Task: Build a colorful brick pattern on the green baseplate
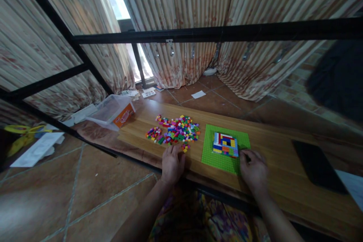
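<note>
My left hand (pixel 171 163) rests at the near side of a heap of small coloured toy bricks (pixel 180 129), fingers forward and thumb apart, with a few loose bricks by the fingertips. My right hand (pixel 253 169) is at the right edge of a green studded baseplate (pixel 208 151). Its thumb and fingers are pinched together, and what they hold, if anything, is too small to make out. On the baseplate sits a low square build of multicoloured bricks (pixel 225 145), just left of my right fingertips.
The wooden table (pixel 276 159) carries a dark flat object (pixel 319 166) at right. A clear plastic bin (pixel 109 111) with an orange label stands at its left end. Black metal bars (pixel 198 34) cross in front of striped curtains (pixel 181 3). White paper (pixel 198 94) lies on the tiled floor.
</note>
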`<state>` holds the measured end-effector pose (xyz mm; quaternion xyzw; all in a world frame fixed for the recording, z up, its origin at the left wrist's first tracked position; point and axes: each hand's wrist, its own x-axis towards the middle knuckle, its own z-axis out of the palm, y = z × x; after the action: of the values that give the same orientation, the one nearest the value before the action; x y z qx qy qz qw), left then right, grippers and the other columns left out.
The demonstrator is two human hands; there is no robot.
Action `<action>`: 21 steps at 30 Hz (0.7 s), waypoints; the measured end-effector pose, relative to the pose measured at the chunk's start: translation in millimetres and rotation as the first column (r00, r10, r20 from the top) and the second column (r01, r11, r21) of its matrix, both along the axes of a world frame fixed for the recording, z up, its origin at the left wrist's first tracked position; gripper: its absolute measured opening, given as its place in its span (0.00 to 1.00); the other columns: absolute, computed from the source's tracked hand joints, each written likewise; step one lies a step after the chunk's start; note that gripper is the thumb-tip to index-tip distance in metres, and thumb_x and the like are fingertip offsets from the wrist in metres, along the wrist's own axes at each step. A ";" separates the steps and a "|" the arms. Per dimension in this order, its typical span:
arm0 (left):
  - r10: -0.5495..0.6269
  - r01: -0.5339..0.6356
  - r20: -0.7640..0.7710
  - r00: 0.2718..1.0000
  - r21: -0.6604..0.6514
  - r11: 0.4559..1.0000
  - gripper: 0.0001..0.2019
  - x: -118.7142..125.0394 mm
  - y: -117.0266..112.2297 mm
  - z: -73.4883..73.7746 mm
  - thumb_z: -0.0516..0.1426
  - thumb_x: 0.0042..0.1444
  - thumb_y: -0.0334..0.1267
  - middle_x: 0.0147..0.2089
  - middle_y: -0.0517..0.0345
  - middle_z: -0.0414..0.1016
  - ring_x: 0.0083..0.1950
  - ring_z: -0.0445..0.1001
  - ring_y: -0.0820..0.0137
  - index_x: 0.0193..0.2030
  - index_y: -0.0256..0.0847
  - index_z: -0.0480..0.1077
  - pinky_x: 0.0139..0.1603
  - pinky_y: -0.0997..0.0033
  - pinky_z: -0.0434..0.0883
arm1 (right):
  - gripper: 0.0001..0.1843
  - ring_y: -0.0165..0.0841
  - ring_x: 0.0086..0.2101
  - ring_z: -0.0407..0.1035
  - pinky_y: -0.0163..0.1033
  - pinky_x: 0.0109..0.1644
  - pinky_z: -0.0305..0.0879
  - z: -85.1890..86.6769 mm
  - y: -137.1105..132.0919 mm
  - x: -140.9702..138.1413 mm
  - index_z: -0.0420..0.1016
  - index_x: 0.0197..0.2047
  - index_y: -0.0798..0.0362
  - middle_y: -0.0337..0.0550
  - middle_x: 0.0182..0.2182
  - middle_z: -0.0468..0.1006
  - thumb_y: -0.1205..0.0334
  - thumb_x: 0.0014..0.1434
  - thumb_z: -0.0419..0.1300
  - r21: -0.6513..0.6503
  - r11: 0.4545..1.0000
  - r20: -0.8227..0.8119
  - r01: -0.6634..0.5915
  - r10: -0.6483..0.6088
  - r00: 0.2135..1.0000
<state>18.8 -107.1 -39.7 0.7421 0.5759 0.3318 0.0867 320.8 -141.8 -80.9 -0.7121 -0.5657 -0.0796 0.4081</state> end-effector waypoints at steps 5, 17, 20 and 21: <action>-0.046 0.045 -0.009 0.999 -0.097 0.994 0.13 3.7 9.7 0.0 0.56 0.58 0.30 0.48 0.52 0.75 0.49 0.72 0.61 0.49 0.43 0.73 0.52 0.58 0.68 | 0.15 0.42 0.36 0.70 0.45 0.43 0.65 0.2 -0.3 0.2 0.76 0.33 0.53 0.50 0.33 0.78 0.54 0.61 0.52 -0.013 1.000 0.014 0.018 -0.018 1.000; 0.064 -0.069 -0.064 0.996 -0.073 0.995 0.06 -5.8 26.5 -9.4 0.59 0.60 0.40 0.36 0.55 0.75 0.41 0.71 0.65 0.35 0.41 0.73 0.46 0.64 0.66 | 0.17 0.42 0.36 0.71 0.44 0.43 0.66 -2.2 -1.8 4.7 0.76 0.33 0.54 0.51 0.34 0.79 0.53 0.61 0.52 -0.022 0.999 0.078 0.026 -0.024 0.997; 0.063 -0.065 -0.046 0.997 -0.034 0.997 0.06 -6.0 30.6 -12.2 0.57 0.61 0.39 0.37 0.55 0.75 0.41 0.72 0.66 0.36 0.41 0.74 0.46 0.65 0.65 | 0.17 0.42 0.35 0.72 0.43 0.42 0.66 -2.4 -1.8 4.9 0.76 0.33 0.54 0.51 0.34 0.79 0.52 0.61 0.52 -0.015 1.000 0.078 0.028 -0.026 0.997; 0.064 -0.065 -0.039 0.997 -0.024 0.998 0.06 -6.0 31.4 -13.2 0.56 0.62 0.38 0.37 0.55 0.76 0.41 0.72 0.66 0.37 0.41 0.74 0.46 0.65 0.65 | 0.17 0.41 0.35 0.72 0.43 0.42 0.66 -2.2 -1.7 4.9 0.76 0.34 0.54 0.51 0.34 0.79 0.52 0.61 0.52 -0.013 1.000 0.079 0.023 -0.022 0.997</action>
<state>12.7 -75.7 -52.9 0.7281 0.6054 0.3127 0.0742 325.7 -143.5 -83.2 -0.7177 -0.5737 -0.1083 0.3796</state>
